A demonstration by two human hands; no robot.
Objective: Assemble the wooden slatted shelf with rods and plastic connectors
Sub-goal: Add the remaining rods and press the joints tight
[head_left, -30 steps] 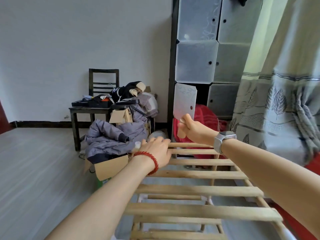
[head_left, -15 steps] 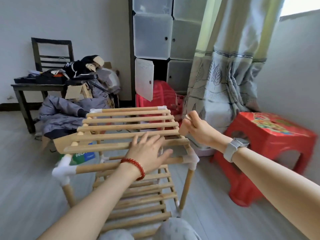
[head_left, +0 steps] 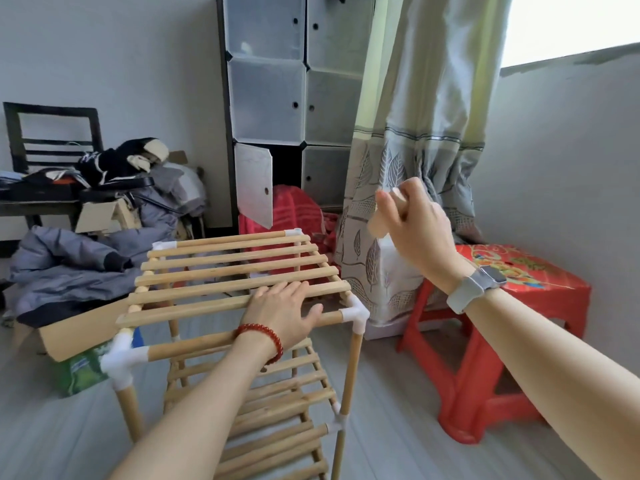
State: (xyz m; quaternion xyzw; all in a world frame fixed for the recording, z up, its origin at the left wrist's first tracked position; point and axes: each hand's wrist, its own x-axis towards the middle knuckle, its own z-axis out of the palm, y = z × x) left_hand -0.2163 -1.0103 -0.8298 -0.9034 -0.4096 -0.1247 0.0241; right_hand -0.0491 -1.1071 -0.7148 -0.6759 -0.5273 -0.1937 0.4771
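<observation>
The wooden slatted shelf (head_left: 228,271) stands on the floor with two tiers of slats, round rods as legs and white plastic connectors (head_left: 355,315) at its corners. My left hand (head_left: 284,311) lies flat, fingers straight, on the top tier's front slat and front rod. My right hand (head_left: 414,220) is raised above and to the right of the shelf's near right corner, and grips a short light wooden piece (head_left: 381,223) that sticks out of the fist. A lower tier (head_left: 277,420) shows beneath my left forearm.
A red plastic stool (head_left: 502,344) stands right of the shelf. A patterned curtain (head_left: 408,161) and a white cube cabinet (head_left: 287,98) rise behind. On the left lie grey clothes (head_left: 79,265), a cardboard box (head_left: 69,337) and a dark chair (head_left: 52,133).
The view swung from the shelf's far end back to its near end. My left hand came to rest on the front slat. My right hand rose with the wooden piece.
</observation>
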